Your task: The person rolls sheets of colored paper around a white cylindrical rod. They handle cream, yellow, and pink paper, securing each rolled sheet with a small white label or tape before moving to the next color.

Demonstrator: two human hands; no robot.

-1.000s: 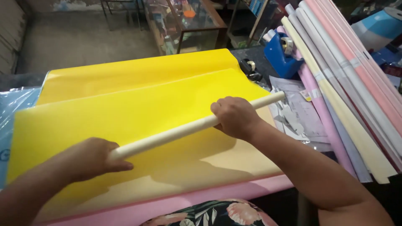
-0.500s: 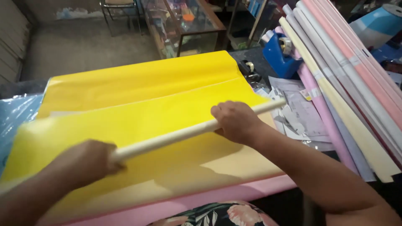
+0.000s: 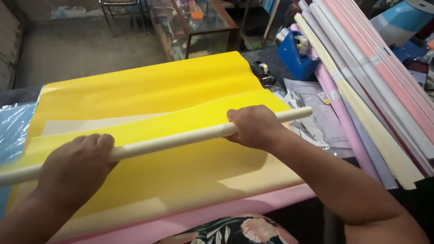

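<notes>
A big yellow sheet (image 3: 153, 117) lies flat across my table, filling the middle of the frame. A pink sheet (image 3: 203, 217) peeks out under it along the bottom edge. At the upper left is a grey floor (image 3: 86, 49), and a glass case (image 3: 199, 27) stands at the top middle. Long paper rolls (image 3: 361, 95), pink, white and cream, lean on the right side, near a blue tape holder (image 3: 296, 56).

My left hand (image 3: 77, 169) and my right hand (image 3: 253, 126) are both curled tight around a long cream tube (image 3: 176, 141). It runs across the yellow sheet. The tube looks smooth and round, maybe cardboard. The sheet looks shiny and smooth.
</notes>
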